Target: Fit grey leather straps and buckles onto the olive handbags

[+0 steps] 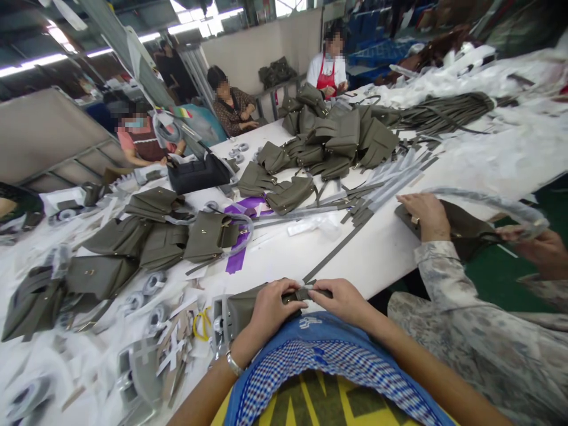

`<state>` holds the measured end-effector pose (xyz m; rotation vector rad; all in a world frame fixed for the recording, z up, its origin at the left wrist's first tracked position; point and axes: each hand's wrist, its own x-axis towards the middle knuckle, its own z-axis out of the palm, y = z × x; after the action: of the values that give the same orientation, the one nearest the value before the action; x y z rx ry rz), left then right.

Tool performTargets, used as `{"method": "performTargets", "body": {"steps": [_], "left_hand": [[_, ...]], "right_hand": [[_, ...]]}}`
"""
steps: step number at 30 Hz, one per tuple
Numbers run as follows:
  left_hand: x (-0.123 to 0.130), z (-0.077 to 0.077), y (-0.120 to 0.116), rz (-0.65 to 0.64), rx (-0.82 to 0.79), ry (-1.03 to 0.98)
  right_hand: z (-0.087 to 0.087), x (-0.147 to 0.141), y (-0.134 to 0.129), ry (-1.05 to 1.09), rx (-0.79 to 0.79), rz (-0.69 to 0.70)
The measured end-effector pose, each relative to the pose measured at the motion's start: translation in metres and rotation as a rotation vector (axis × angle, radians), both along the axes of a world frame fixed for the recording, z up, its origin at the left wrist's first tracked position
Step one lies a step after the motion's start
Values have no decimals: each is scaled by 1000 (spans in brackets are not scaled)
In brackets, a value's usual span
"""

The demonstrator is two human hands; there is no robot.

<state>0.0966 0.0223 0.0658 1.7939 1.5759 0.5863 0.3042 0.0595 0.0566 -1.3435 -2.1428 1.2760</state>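
Note:
At the table edge in front of my blue apron, my left hand [274,309] has its thumb and fingers closed on a dark olive strap [303,293]. From the other side my right hand [339,297] pinches the same strap, close to the left fingertips. An olive handbag [241,310] lies under and beside my left hand, partly hidden by it. A small whitish bit shows at the strap between the hands; its kind is unclear. Yellow-handled scissors [202,323] lie left of the bag.
Olive bags [104,275] spread over the left of the white table [275,251], with tape rolls and paper scraps. More bags [331,139] are heaped at the back. Purple strips [236,260] lie mid-table. Close on my right, a co-worker's hands [428,216] handle another bag. Several people sit opposite.

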Motion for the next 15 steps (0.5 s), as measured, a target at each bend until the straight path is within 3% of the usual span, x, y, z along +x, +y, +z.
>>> {"method": "performTargets", "body": {"steps": [7, 10, 15], "left_hand": [[9, 0, -8, -69, 3, 25], [9, 2, -10, -17, -22, 15], [6, -3, -9, 82, -59, -87]], "right_hand": [[-6, 2, 21, 200, -311, 269], [-7, -8, 23, 161, -236, 294], [5, -16, 11, -6, 61, 237]]}}
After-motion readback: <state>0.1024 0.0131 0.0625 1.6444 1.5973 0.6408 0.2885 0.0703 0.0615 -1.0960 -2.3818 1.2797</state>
